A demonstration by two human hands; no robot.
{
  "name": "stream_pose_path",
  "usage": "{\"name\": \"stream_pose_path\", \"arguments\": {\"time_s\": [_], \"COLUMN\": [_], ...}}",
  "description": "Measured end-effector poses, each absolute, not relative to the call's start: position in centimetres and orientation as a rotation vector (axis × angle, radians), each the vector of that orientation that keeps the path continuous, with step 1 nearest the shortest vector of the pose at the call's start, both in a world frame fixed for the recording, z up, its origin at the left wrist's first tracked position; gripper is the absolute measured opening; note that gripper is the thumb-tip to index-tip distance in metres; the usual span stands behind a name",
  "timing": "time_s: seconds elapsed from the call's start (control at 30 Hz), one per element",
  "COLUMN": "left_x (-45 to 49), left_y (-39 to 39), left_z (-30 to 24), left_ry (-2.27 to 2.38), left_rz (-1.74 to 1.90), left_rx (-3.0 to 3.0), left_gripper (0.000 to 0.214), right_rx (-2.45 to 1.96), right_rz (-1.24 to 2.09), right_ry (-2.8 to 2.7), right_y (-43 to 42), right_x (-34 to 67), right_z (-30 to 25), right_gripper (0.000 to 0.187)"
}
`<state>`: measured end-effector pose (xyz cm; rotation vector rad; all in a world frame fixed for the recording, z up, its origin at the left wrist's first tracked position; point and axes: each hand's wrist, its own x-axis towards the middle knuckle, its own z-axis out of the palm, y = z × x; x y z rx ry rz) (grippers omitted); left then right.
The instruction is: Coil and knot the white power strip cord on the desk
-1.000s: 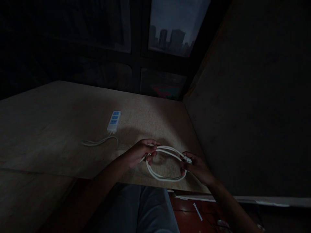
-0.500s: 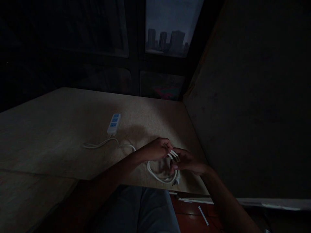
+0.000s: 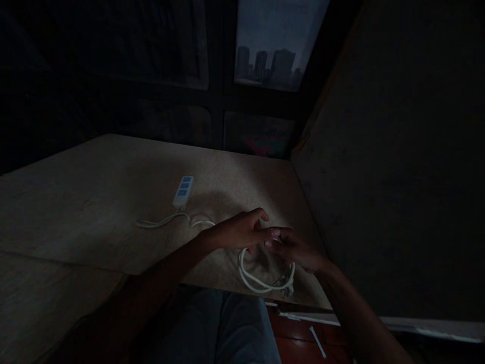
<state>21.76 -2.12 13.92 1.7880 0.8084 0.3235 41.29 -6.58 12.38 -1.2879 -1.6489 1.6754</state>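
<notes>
Power strip (image 3: 184,192) pointing lengthwise away, right fingers (image 3: 285,234) clamped on cord (image 3: 259,290), left fingers (image 3: 260,213) unclear

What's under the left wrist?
The white cord from the power strip disappears at the left wrist's edge, with tabletop on either side; anything directly beneath is covered.

Dim room with skyline window (image 3: 278,35)

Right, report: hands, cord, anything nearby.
Left fingers at cord coil; right fingers pinching it. Plug at coil's lower right. White power strip lying farther off, to the left.
</notes>
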Motion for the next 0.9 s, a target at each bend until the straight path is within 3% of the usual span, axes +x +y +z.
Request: {"name": "stream_pose_path", "arguments": {"time_s": [0.17, 0.33, 0.57, 0.7, 0.9], "left_x": [18.4, 15.8, 16.9, 17.7, 17.5], "left_y": [-2.0, -1.7, -2.6, -3.3, -2.8], "left_z": [13.8, 11.6, 7.1, 6.7, 7.5], "left_ry": [0.802, 1.047, 0.99, 0.92, 1.125], "left_rz": [0.657, 0.859, 1.079, 1.075, 1.282], "left_rx": [1.944, 2.288, 1.642, 1.569, 1.755], "left_gripper": [0.04, 0.04, 0.061, 0.039, 0.034], "right_rx": [-1.281, -1.223, -1.059, -0.997, -1.089], "right_rz": [1.615, 1.566, 1.605, 1.536, 1.411], "right_ry": [-1.371, -1.137, -0.99, -0.926, -0.791], "right_y": [-6.6, -6.5, -7.7, -8.7, -9.4], "right_x": [41.9, 42.0, 42.9, 44.2, 46.3], "right_z": [12.8, 13.8, 15.4, 15.7, 14.3], "right_gripper": [0.057, 0.057, 0.052, 0.048, 0.046]}}
